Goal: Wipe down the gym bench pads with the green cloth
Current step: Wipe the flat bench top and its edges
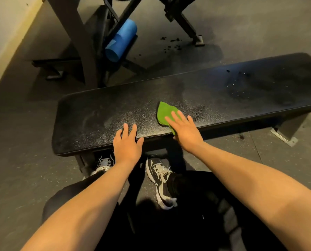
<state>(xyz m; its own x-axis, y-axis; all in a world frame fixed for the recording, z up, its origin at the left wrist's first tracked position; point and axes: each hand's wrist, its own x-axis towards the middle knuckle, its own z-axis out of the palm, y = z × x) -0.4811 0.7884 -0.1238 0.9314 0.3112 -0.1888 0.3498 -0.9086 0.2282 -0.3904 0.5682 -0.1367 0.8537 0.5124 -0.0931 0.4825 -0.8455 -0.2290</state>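
Observation:
A long black bench pad [214, 91] stretches across the view in front of me. The green cloth [164, 112] lies on its near edge, right of the middle. My right hand [186, 132] presses flat on the cloth with straight fingers and covers its near part. My left hand [127, 144] rests on the pad's near edge to the left of the cloth, fingers spread and holding nothing. Droplets and wet marks [238, 84] show on the pad's right part.
A blue foam roller [121, 40] leans in a black machine frame [82, 42] beyond the bench. My shoes [161, 180] stand on the grey floor under the near edge. The bench's metal foot [285, 134] sits at the right. A wall runs along the left.

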